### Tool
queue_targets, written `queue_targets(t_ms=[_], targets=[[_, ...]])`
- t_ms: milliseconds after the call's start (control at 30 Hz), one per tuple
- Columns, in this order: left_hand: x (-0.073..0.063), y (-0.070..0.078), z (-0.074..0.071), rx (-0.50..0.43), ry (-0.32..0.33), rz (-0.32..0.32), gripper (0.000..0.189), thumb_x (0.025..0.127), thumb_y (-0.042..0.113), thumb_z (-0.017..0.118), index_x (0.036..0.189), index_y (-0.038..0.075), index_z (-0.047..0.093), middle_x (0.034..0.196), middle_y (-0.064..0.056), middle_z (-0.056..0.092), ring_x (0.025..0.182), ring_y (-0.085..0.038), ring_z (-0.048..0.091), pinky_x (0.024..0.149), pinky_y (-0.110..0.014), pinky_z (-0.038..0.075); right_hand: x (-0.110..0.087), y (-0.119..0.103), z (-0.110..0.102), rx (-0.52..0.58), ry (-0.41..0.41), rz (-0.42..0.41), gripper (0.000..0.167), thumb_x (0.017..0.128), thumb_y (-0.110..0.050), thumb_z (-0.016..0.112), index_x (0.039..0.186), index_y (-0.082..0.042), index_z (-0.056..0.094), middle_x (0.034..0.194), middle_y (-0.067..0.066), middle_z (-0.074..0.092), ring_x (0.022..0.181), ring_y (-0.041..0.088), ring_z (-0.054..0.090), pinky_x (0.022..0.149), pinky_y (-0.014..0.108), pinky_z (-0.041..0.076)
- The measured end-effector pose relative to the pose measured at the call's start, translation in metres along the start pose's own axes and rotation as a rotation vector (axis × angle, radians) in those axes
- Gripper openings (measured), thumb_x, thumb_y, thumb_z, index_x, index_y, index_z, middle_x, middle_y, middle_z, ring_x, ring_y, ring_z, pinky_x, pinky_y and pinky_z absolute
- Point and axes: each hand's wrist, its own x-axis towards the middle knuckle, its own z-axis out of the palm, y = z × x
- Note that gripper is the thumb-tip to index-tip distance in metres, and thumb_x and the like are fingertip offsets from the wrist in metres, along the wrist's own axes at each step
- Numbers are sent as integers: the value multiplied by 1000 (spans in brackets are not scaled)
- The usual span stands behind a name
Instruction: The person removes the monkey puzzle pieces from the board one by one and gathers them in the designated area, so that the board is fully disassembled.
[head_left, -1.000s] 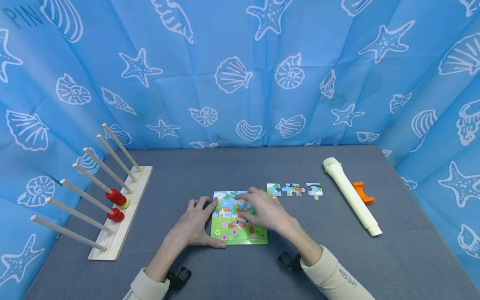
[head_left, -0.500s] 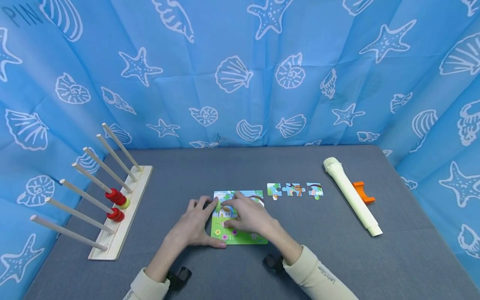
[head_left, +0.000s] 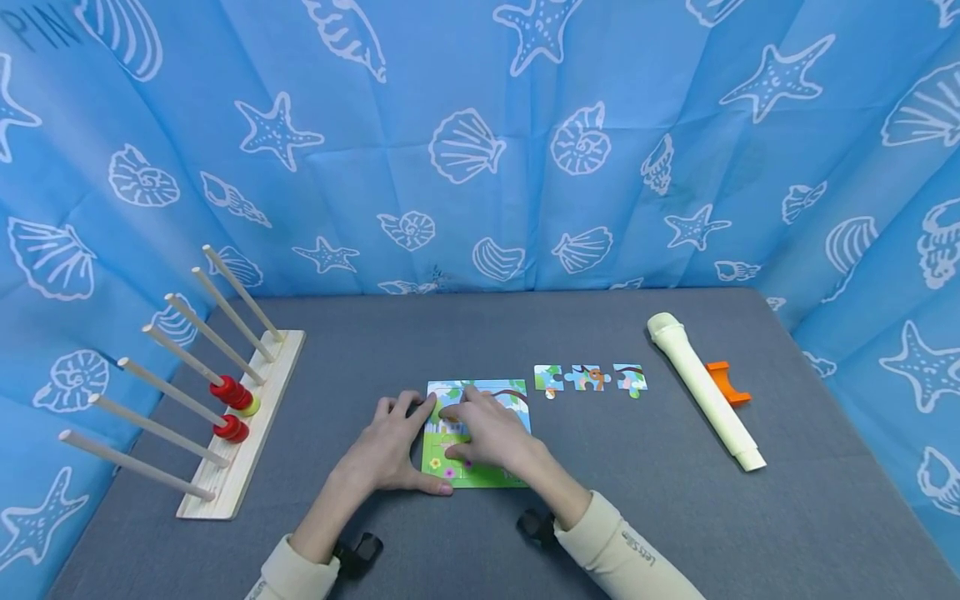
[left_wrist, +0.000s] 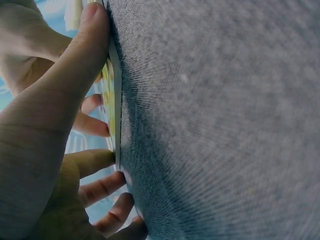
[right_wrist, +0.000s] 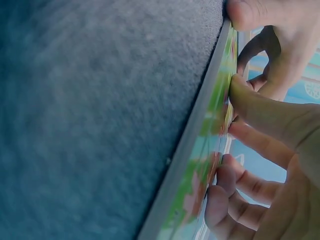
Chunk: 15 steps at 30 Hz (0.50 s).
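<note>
A jigsaw puzzle [head_left: 495, 477] with a bright cartoon picture lies flat on the table in a thin tray. My left hand [head_left: 386, 450] holds it from the left, thumb at its near edge and index finger at its left side. Over the middle of the picture is my right hand [head_left: 491, 433]. In the right wrist view the right fingertips [right_wrist: 217, 200] and thumb touch the puzzle's surface. The right hand hides much of the picture, and I see no loose piece between its fingers. Three loose puzzle pieces [head_left: 587, 378] lie in a row beyond the puzzle's right side.
A wooden peg stand [head_left: 251, 433] with several upright rods and a few red and yellow beads stands at the left. To the right lies a cream toy microphone [head_left: 705, 387] beside an orange curved block [head_left: 726, 384]. A blue shell-patterned curtain [head_left: 525, 167] rises behind the table.
My right hand has moved left across the puzzle, from its right part to its middle, mostly in the first half second. The left hand, puzzle and loose pieces stay in place.
</note>
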Motion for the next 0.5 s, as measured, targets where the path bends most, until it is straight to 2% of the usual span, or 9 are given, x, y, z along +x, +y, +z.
queue_targets(t_ms=[367, 500], targets=[[0, 0, 0, 7, -2, -6, 125, 61, 70, 89, 160, 13, 37, 155, -14, 39, 133, -41, 40, 95, -59, 52, 1, -1, 3, 41, -1, 36, 45, 86, -26, 84, 128, -15, 72, 115, 8, 63, 95, 19, 58, 75, 35, 52], [0, 0, 0, 10, -2, -7, 125, 61, 70, 89, 160, 13, 37, 155, -14, 39, 133, -41, 40, 95, -59, 53, 2, -2, 3, 50, -4, 48, 47, 85, -25, 84, 130, -15, 70, 118, 9, 62, 96, 20, 58, 75, 36, 52]])
